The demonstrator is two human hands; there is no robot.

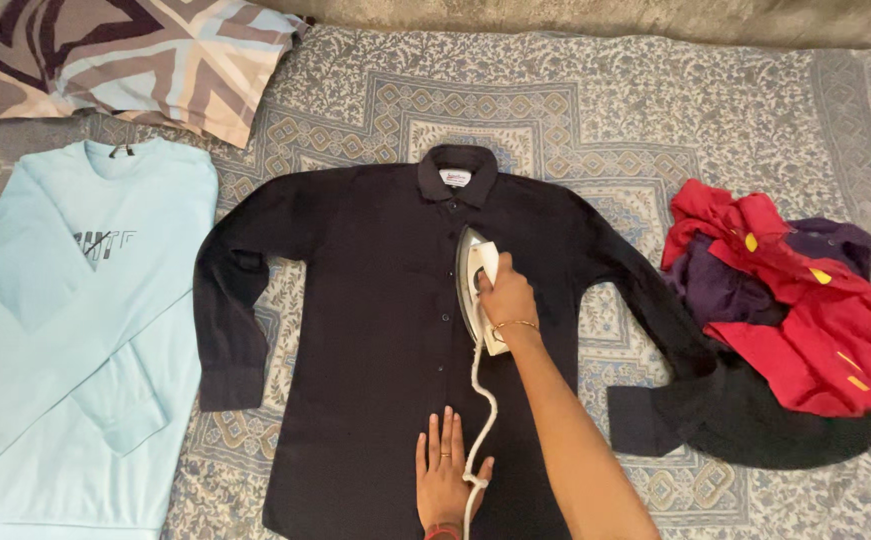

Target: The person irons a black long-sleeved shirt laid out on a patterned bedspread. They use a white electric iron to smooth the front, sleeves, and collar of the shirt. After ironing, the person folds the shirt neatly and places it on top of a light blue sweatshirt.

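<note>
A dark long-sleeved shirt (355, 330) lies flat and buttoned, collar away from me, on a patterned bedspread (575, 120). My right hand (505, 297) grips the handle of a white clothes iron (475, 275) that rests on the shirt's chest beside the button line. The iron's white cord (482, 410) trails down toward me. My left hand (447, 480) lies flat, fingers spread, on the shirt's lower front, with the cord running across its thumb side.
A light blue sweatshirt (65, 330) is spread out at the left. A heap of red, purple and black clothes (795, 320) sits at the right, over the shirt's sleeve end. A patterned pillow (135, 55) lies at the top left.
</note>
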